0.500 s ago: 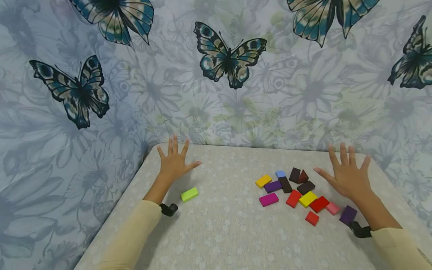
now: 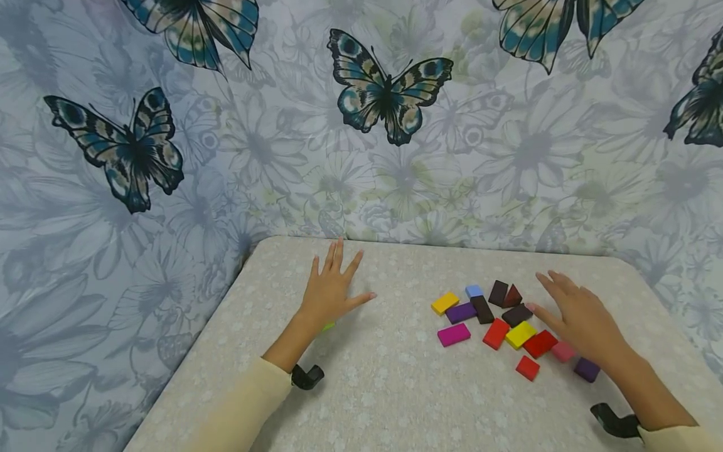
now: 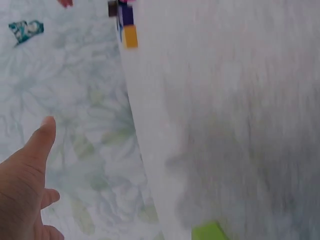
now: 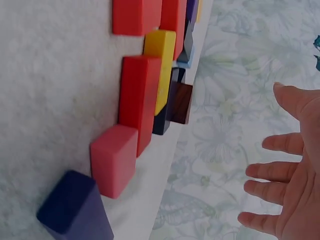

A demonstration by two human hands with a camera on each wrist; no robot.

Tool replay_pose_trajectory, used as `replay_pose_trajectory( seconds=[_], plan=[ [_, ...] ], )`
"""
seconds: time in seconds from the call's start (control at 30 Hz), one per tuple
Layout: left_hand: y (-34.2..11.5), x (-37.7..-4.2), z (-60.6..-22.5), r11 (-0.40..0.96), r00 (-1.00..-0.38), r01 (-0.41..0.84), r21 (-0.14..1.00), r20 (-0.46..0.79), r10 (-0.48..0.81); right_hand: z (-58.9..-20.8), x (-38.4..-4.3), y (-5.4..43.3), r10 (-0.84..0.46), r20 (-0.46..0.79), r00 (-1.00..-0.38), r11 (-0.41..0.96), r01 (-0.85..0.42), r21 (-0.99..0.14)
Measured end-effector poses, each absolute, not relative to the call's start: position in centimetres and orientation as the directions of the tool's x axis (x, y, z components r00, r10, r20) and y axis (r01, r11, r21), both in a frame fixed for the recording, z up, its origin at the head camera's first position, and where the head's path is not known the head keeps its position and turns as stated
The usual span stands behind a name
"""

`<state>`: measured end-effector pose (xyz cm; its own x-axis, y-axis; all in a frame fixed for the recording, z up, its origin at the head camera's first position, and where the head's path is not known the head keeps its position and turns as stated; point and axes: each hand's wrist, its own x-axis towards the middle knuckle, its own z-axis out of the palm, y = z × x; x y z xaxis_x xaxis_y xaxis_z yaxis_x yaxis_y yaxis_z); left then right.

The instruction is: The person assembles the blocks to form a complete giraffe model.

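A person in pale yellow sleeves (image 2: 243,402) reaches both bare hands over a pale table (image 2: 407,389).

The left hand (image 2: 330,295) has its fingers straight and spread wide, thumb out to the side, holding nothing. Under its wrist, mostly hidden from the head view, a green block (image 2: 329,326) lies on the table.

The right hand (image 2: 587,326) is raised above the table, its fingers parted and relaxed, the thumb held away from them; it too holds nothing. A loose group of 14 coloured blocks lies mainly to this hand's left. In the head view, a black block (image 2: 516,315) appears just beside its thumb tip. Past that are 2 more black blocks, a dark red triangle (image 2: 512,296) and a small blue block (image 2: 474,290). Farthest left from the hand are an orange block (image 2: 445,303), a purple block (image 2: 461,312) and a magenta block (image 2: 454,334). Below the thumb, a yellow block (image 2: 520,335) sits between 2 red blocks, with a 3rd red block nearer the person. A pink block (image 2: 563,351) and another purple block (image 2: 587,370) lie closest to the right wrist.

Beyond both hands rises a wall (image 2: 395,188) patterned with flowers and butterflies.
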<state>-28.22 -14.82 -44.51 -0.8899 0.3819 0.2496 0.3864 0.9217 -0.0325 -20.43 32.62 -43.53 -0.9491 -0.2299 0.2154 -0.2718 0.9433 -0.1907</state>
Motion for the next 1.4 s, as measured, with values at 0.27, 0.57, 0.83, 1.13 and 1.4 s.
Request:
replay_pose_trajectory(
  seconds=[0.27, 0.57, 0.83, 1.13, 1.4],
  plan=[
    [-10.8, -25.5, -45.5, 0.879, -0.854, 0.474, -0.06, 0.213, 0.475, -43.7, -19.0, 30.9, -0.278, 0.199, -0.94, 0.922, -0.319, -0.219],
    [-6.7, -23.4, -47.0, 0.824, -0.803, 0.56, -0.088, 0.188, 0.566, -44.9, -19.2, 29.5, -0.339, 0.145, -0.93, 0.899, -0.365, -0.243],
    [-3.6, -22.5, -47.8, 0.791, -0.775, 0.6, -0.119, 0.158, 0.612, -46.0, -20.0, 29.1, -0.449, 0.139, -0.883, 0.835, -0.47, -0.287],
    [-0.7, -22.4, -48.4, 0.772, -0.766, 0.635, -0.03, 0.103, 0.634, -46.2, -20.7, 28.9, -0.487, 0.089, -0.869, 0.814, -0.488, -0.316],
    [1.3, -22.5, -48.7, 0.798, -0.797, 0.602, 0.026, 0.069, 0.6, -46.1, -20.9, 28.4, -0.481, 0.032, -0.876, 0.827, -0.465, -0.315]
  ],
)
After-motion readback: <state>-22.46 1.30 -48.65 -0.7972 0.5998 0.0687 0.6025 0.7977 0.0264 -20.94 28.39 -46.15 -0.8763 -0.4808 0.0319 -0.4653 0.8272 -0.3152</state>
